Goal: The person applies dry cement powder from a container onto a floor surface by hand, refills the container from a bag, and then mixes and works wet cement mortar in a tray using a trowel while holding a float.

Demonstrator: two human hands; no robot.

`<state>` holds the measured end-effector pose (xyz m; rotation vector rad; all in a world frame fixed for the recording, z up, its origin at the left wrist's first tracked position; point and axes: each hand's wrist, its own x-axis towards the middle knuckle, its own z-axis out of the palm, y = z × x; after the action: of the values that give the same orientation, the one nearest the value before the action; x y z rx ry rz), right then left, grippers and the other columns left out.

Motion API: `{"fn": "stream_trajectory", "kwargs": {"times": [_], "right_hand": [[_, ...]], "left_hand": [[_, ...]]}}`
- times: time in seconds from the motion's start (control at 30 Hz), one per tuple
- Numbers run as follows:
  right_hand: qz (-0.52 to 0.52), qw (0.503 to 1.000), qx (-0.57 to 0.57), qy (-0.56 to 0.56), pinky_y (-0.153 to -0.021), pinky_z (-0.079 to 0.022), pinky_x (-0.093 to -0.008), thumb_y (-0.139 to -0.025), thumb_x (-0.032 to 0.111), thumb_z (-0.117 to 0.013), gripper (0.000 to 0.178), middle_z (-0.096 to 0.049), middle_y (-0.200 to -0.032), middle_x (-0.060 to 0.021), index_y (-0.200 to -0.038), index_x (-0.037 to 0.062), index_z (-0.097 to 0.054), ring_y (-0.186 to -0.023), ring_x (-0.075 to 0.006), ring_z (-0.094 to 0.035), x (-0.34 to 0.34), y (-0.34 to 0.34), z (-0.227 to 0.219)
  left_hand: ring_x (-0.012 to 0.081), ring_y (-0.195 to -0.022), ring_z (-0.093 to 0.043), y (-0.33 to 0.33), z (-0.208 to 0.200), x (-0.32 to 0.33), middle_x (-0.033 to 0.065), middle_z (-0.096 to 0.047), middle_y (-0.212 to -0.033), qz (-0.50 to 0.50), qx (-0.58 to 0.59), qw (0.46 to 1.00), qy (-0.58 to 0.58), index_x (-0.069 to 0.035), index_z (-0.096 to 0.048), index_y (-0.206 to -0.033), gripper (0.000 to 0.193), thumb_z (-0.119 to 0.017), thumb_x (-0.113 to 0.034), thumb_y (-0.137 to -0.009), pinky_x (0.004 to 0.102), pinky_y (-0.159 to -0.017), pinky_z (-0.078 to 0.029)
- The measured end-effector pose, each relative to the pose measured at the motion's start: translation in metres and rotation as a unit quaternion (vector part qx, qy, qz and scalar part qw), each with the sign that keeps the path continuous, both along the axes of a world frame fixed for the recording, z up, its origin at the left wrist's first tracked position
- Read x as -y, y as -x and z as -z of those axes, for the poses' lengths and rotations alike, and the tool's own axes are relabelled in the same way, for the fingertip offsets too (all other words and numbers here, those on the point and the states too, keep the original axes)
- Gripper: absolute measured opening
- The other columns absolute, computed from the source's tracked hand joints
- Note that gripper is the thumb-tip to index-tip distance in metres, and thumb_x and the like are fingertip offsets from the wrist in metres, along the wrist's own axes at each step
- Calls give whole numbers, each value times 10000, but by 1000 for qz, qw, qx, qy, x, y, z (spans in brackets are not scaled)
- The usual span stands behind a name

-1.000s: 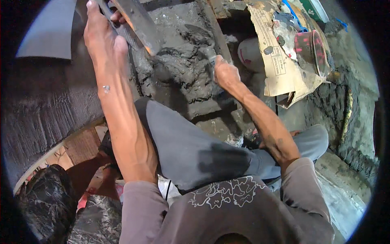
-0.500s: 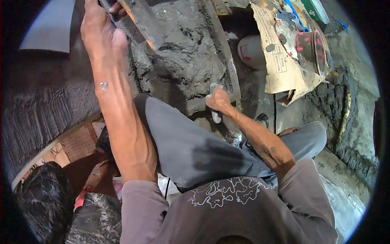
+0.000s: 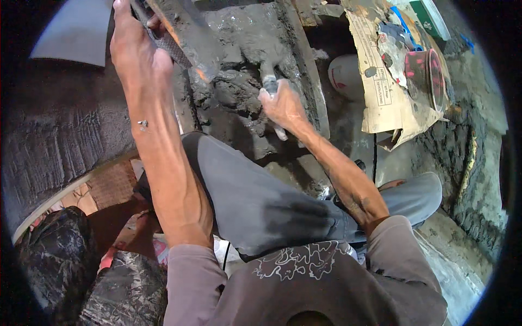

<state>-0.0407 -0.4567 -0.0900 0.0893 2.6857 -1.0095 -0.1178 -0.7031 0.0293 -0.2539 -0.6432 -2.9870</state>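
Observation:
My left hand is closed on a tilted flat board, grey with mortar along its face and orange at its worn edge. Part of the grip lies behind the board. In my right hand is a trowel, its pale handle end sticking out below the fist. The trowel's blade cannot be made out against the wet grey mortar it reaches into. That mortar lies in a trough with a straight side wall, between my two hands and beyond my knee.
Right of the trough stand a white bucket and torn cardboard bearing a pink-stained pot. A green-and-white container is behind. To the left spreads a mortar-coated surface with a pale curved rim. Dark patterned bundles lie lower left.
My right hand has moved forward and slightly left with the trowel, away from the trough's near end into the mortar. My left hand still grips the board, almost unmoved.

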Motion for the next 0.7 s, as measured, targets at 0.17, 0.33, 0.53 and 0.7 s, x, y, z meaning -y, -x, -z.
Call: {"fn": "stream_trajectory", "kwargs": {"times": [0.17,0.33,0.53,0.7], "right_hand": [[-57,989,-135,-35,-639,-481,-520,-826,229,-605,345,-620,-788,-276,-964,-39,-437,-718,-467,-611,-12,2,29],[-191,972,-58,-126,-653,-493,-515,-801,167,-611,368,-612,-766,-277,-1018,-44,-401,-724,-458,-614,-14,4,11],[-172,960,-62,-211,-601,-506,-495,-834,263,-605,406,-608,-698,-268,-962,-80,-431,-678,-429,-627,-75,10,21],[-165,936,59,-306,-672,-534,-456,-928,421,-491,509,-643,-813,-271,-981,-82,-440,-767,-409,-654,-121,-22,61]], "left_hand": [[242,-972,-609,15,0,-8,121,-635,-1073,-29,15,999,31,11,-569,-1096,275,-469,-215,-974,409,-902,-498],[250,-1000,-596,10,5,-1,133,-611,-1123,-105,42,992,53,12,-542,-1153,291,-477,-208,-975,400,-909,-493],[223,-904,-611,1,-24,-50,123,-637,-1033,-220,126,957,138,8,-581,-1146,382,-575,-308,-931,354,-775,-529],[223,-949,-589,12,-17,-47,127,-618,-1089,-251,155,940,169,23,-567,-1178,416,-583,-308,-927,353,-811,-516]]}}
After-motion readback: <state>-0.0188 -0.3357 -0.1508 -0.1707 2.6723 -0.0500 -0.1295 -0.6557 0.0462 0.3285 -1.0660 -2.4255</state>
